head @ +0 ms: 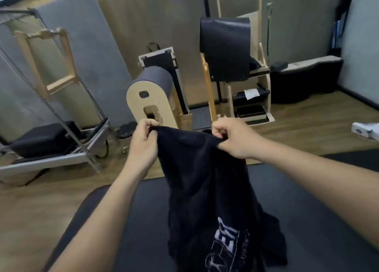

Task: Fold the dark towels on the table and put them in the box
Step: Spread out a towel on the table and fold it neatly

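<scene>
Head view, left to right. Left hand [143, 140]: forearm extended forward and upward from the lower left, wrist raised, thumb and fingers pinched closed on the left end of the top edge of a dark towel [205, 181]. The towel hangs between the two hands, its upper edge stretched nearly taut from one pinch to the other; below the hands it narrows and drapes downward in loose folds, with white printed lettering [225, 243] visible near its lower part. Its lower end reaches the dark padded table [143, 220], where the cloth bunches to the right of the lettering. Right hand [231, 137]: forearm entering from the lower right, reaching forward and leftward, fingers curled and closed on the right end of the same top edge, the cloth gathered under the fingertips. Both hands are held at similar height, above the far edge of the table. Background, beyond the table: wooden floor [307, 126] and a padded wooden barrel [152, 93] behind the left hand.
</scene>
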The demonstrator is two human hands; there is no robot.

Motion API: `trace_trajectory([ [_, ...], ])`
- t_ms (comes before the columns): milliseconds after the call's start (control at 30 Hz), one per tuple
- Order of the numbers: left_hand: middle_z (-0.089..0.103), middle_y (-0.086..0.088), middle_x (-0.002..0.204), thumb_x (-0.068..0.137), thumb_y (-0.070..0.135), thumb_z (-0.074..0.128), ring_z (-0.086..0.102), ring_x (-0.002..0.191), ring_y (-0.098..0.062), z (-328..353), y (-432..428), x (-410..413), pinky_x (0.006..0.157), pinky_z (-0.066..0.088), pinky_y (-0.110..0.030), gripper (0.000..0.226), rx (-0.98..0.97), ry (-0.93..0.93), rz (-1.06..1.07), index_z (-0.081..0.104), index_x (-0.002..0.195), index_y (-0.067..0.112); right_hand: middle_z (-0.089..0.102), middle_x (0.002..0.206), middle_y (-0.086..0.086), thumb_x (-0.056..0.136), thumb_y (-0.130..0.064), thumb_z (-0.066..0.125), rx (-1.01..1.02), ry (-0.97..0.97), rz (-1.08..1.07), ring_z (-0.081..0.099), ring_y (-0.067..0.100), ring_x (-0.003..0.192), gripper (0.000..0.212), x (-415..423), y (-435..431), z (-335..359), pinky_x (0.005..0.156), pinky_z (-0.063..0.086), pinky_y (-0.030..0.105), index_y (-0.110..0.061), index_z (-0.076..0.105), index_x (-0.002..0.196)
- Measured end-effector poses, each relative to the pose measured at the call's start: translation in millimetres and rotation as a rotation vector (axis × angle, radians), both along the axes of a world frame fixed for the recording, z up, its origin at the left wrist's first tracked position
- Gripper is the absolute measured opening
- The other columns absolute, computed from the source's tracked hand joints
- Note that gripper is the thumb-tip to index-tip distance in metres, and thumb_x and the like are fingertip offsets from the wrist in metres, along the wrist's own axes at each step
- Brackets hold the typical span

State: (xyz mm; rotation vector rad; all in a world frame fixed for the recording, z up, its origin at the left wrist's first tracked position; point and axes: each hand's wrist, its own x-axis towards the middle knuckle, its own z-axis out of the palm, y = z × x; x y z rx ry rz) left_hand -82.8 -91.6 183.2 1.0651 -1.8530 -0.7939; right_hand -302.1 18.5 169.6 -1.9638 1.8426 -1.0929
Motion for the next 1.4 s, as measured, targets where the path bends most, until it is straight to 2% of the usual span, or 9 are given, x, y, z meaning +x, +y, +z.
trace_trajectory([
  [133, 0.051, 0.007, 0.083, 0.098, -0.003, 0.034, 0.046, 0.076, -0.007, 8, 36, -16, 0.073, 0.037, -0.027, 0.037, -0.187, 0.157, -0.002, 0.049, 0.087, 0.029, 0.042, 0.098, -0.006, 0.089, -0.006, 0.057, 0.255, 0.177, 0.003, 0.054, 0.02, 0.085, 0.027, 4, 15, -52, 0.071, 0.049, 0.037, -0.031, 0.064, 0.096],
  [367, 0.061, 0.009, 0.088, 0.097, -0.006, 0.039, 0.058, 0.083, -0.003, 52, 71, -26, 0.076, 0.043, -0.019, 0.039, -0.419, 0.168, -0.256, 0.058, 0.093, 0.028, 0.061, 0.074, 0.005, 0.075, -0.013, 0.066, 0.626, 0.371, 0.141, 0.057, 0.025, 0.064, 0.013, 30, 23, -102, 0.048, 0.043, 0.03, -0.012, 0.055, 0.068],
  [567, 0.06, 0.016, 0.079, 0.096, 0.0, 0.042, 0.052, 0.074, -0.005, 25, 25, 6, 0.068, 0.041, -0.023, 0.043, -0.149, 0.319, -0.007, 0.062, 0.083, 0.035, 0.06, 0.07, -0.006, 0.075, -0.025, 0.074, 0.804, 0.197, 0.17, 0.06, 0.017, 0.068, 0.027, 23, 53, -154, 0.055, 0.046, 0.026, -0.023, 0.051, 0.06],
  [700, 0.054, 0.009, 0.067, 0.088, -0.002, 0.039, 0.044, 0.058, -0.006, -17, 13, 48, 0.055, 0.033, -0.027, 0.043, 0.181, 0.45, 0.349, 0.062, 0.068, 0.028, 0.069, 0.077, -0.006, 0.076, -0.023, 0.071, 0.619, 0.139, -0.109, 0.063, 0.015, 0.078, 0.027, -33, 52, -138, 0.062, 0.047, 0.028, -0.035, 0.054, 0.059],
  [800, 0.053, 0.011, 0.058, 0.074, -0.001, 0.042, 0.045, 0.054, -0.002, -34, 30, 50, 0.056, 0.035, -0.022, 0.034, 0.178, 0.356, 0.212, 0.059, 0.057, 0.023, 0.056, 0.068, -0.006, 0.077, -0.022, 0.066, 0.338, 0.138, -0.063, 0.055, 0.019, 0.071, 0.028, -17, 42, -85, 0.06, 0.045, 0.036, -0.029, 0.045, 0.059],
  [900, 0.067, 0.012, 0.09, 0.073, 0.027, 0.057, 0.057, 0.077, 0.005, -37, 71, 6, 0.072, 0.044, -0.015, 0.017, -0.044, -0.063, -0.261, 0.065, 0.088, 0.025, 0.049, 0.066, -0.011, 0.07, -0.026, 0.059, 0.054, 0.157, 0.09, 0.05, 0.017, 0.068, 0.024, 28, 32, -29, 0.059, 0.044, 0.038, -0.029, 0.037, 0.06],
  [1100, 0.056, 0.022, 0.14, 0.061, 0.068, 0.075, 0.049, 0.133, 0.0, -24, 62, -15, 0.108, 0.038, -0.025, 0.099, -0.137, -0.439, -0.371, 0.038, 0.15, 0.043, 0.044, 0.064, -0.01, 0.061, -0.014, 0.057, -0.177, 0.12, 0.08, 0.044, 0.014, 0.064, 0.019, 15, 40, -4, 0.057, 0.041, 0.037, -0.022, 0.041, 0.064],
  [1267, 0.071, 0.015, 0.091, 0.074, 0.034, 0.079, 0.065, 0.087, -0.007, -10, 70, -40, 0.081, 0.053, -0.036, 0.031, -0.25, -0.388, -0.586, 0.067, 0.102, 0.04, 0.052, 0.073, -0.012, 0.062, -0.014, 0.06, -0.14, 0.066, 0.098, 0.05, 0.007, 0.072, 0.019, 10, 49, 2, 0.062, 0.041, 0.031, -0.03, 0.056, 0.073],
  [1400, 0.071, 0.007, 0.083, 0.079, 0.025, 0.072, 0.066, 0.081, -0.011, 17, 55, -38, 0.074, 0.053, -0.037, 0.018, -0.35, -0.414, -0.555, 0.079, 0.095, 0.023, 0.046, 0.076, -0.011, 0.071, -0.019, 0.057, -0.152, 0.136, 0.009, 0.048, 0.014, 0.072, 0.021, 2, 59, -8, 0.062, 0.047, 0.04, -0.037, 0.054, 0.079],
])
